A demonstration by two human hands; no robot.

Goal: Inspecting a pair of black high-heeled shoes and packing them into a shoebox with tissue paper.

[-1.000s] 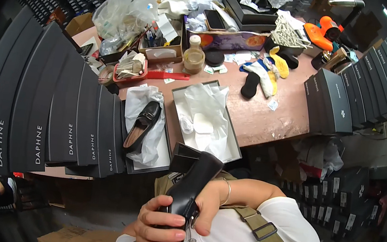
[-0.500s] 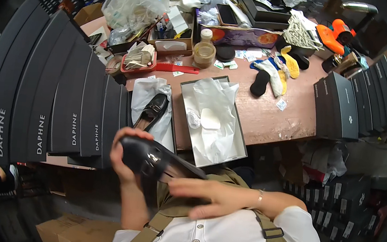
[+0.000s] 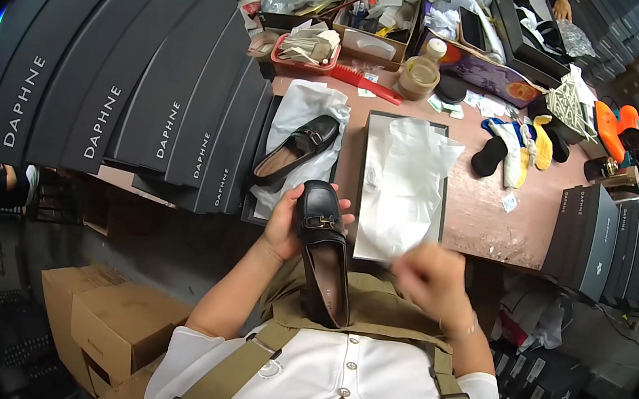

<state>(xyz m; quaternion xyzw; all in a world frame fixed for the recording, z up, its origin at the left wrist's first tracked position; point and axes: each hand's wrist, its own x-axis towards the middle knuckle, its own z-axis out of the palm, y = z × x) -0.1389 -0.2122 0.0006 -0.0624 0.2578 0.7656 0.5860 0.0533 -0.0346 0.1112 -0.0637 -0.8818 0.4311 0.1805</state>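
My left hand (image 3: 282,224) is closed around the front of a black loafer (image 3: 319,227) with a metal buckle, toe pointing away from me and heel against my lap. The insole shows through its opening. My right hand (image 3: 433,281) is curled and blurred by motion at the near right corner of an open shoe box (image 3: 361,213). Whether it holds anything is hidden by the blur. White tissue paper (image 3: 410,179) lies in that box with a small crumpled wad at its left. Left of it, a second black loafer (image 3: 302,148) rests on tissue in another open box (image 3: 253,206).
Dark shoe boxes (image 3: 134,81) stand in a row at the left and more (image 3: 587,232) at the right. Across the table (image 3: 492,221) are a red brush (image 3: 369,85), a jar (image 3: 418,76), small socks (image 3: 512,155) and an orange tool (image 3: 611,133). Cardboard cartons (image 3: 117,318) sit at lower left.
The loafer has turned from lying sideways to toe-away in my left hand. My right hand has left the shoe and moved right to the tissue-lined box. The white oval pad no longer shows there.
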